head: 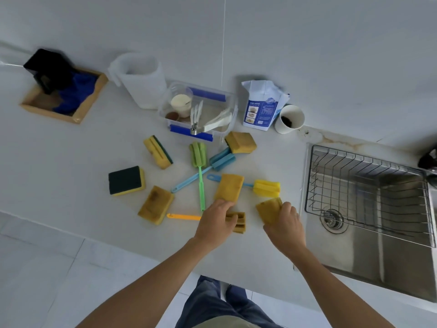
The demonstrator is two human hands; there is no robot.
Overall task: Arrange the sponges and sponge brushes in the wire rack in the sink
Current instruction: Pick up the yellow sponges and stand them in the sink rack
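Note:
Several yellow sponges and sponge brushes lie scattered on the white counter. My left hand [216,221] grips the orange-handled sponge brush [238,221] by its brownish head. My right hand [285,226] holds a yellow sponge [268,209] near the sink's left edge. Other yellow sponges [229,187] [156,204] [240,142] lie around, plus two green-backed ones [126,180] [158,151]. Green [198,155], blue [222,159] and yellow [266,187] sponge brushes lie in the middle. The wire rack [369,192] sits in the steel sink at the right and holds nothing.
Behind the sponges stand a clear plastic box [198,110] with utensils, a white jug [140,79], a blue-white bag [262,105] and a paper cup [289,119]. A wooden tray [63,95] with a blue cloth sits far left. The sink drain [333,220] lies under the rack.

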